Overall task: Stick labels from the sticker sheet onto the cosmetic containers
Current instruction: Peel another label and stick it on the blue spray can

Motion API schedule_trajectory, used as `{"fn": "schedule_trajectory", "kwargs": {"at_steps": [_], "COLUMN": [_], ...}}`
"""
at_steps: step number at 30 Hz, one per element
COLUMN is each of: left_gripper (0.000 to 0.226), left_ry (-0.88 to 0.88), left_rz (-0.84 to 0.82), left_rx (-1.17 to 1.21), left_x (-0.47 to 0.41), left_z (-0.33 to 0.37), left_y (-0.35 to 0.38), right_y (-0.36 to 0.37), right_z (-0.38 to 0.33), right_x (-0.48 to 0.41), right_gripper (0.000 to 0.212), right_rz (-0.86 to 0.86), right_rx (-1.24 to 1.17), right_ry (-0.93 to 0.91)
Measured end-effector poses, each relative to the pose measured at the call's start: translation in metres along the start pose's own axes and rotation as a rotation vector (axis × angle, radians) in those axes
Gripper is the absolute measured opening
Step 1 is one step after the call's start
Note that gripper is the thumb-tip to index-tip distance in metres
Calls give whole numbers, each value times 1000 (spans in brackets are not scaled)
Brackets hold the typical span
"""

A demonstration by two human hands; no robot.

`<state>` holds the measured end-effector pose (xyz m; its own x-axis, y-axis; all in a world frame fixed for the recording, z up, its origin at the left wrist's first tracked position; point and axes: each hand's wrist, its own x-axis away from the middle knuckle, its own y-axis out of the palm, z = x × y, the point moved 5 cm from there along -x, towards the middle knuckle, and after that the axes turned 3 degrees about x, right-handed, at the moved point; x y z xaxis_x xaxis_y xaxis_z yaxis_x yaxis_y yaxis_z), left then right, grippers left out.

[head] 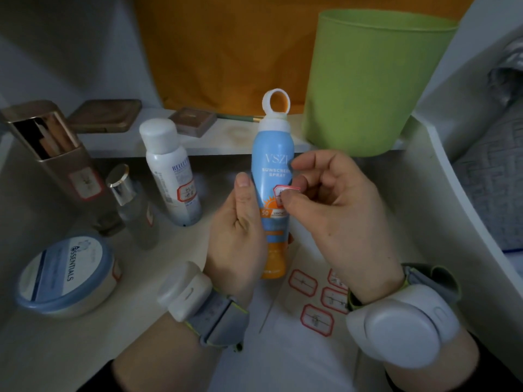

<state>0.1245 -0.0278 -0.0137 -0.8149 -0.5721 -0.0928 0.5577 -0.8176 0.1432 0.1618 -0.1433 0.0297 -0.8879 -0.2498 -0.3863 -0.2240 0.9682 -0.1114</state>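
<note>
Label (pixel 284 193), red-edged, sits pinched in right hand (pixel 339 210) fingers against sunscreen bottle (pixel 271 188), which left hand (pixel 240 230) clamps upright above sticker sheet (pixel 314 304) w/ thumb on front; curved body could wrinkle or skew it.

Left hand (pixel 237 233) raised, palm turned inward, thumb upright, fingers curled round out of sight. Right hand (pixel 336 210) level beside it, back toward camera, forefinger stretched left, thumb and fingers (pixel 288 200) pinched together at the tips. Both wrists strapped with grey bands, forearms bare, angled in from below.
</note>
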Motion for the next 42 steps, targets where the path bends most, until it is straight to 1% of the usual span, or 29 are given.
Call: {"fn": "schedule_trajectory", "kwargs": {"at_steps": [3,6,10,12,17,20,24,28,32,39,42], "left_gripper": [47,44,44,39,39,32,34,30,35,33,34], "left_ry": [-35,-72,-22,-47,-122,-125,-116,-126,-132,-127,-88], "left_rz": [-27,-107,-177,-171,-159,-151,-150,-159,-140,-103,-133], "left_rx": [25,45,22,42,93,89,88,104,107,142,140], "left_x": [3,8,10,11,11,9,9,11,11,11,14], "left_z": [5,10,12,11,12,10,10,13,12,12,18], "left_y": [2,5,7,7,9,9,8,9,8,7,9], "right_y": [-1,-4,-6,-6,-7,-7,-7,-6,-7,-5,0], "right_z": [-1,-2,0,1,5,6,7,8,7,11,16], "right_x": [0,1,2,1,0,0,0,0,1,4,6], "right_gripper": [31,29,30,29,27,27,27,26,26,17,14], "right_rz": [-8,13,38,39,-7,-10,-7,-3,-5,13,21], "right_rx": [-9,-7,-30,-70,-199,-256,-291,-323,-327,-274,-250], "right_ry": [4,21,72,95,155,178,198,216,228,250,284]}}
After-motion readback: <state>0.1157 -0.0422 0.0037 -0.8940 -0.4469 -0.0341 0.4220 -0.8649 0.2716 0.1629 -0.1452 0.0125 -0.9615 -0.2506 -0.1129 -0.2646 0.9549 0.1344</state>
